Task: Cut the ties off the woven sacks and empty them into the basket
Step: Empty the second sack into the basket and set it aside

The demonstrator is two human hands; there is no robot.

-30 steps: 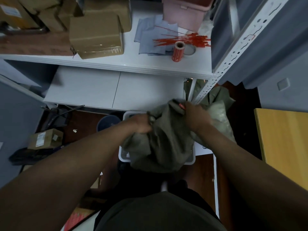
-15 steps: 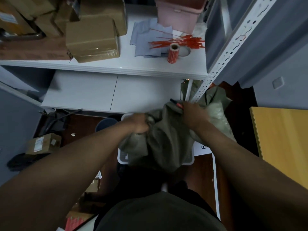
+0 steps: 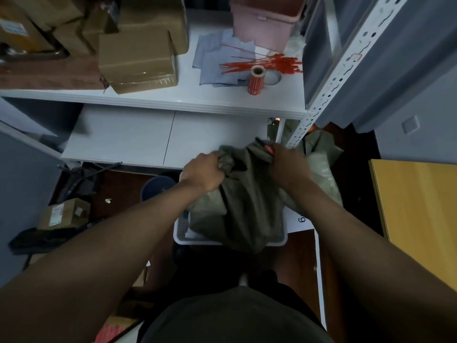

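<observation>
While the olive woven sack (image 3: 243, 206) hangs over the white basket (image 3: 180, 233), left hand (image 3: 206, 173) and right hand (image 3: 289, 167) grip its bunched corners.

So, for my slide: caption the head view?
Both hands, left and right, grip an olive woven sack over a white basket.

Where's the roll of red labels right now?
In the head view, the roll of red labels stands on the upper white shelf, right of centre, beside the red zip ties and a roll of clear tape.
</observation>
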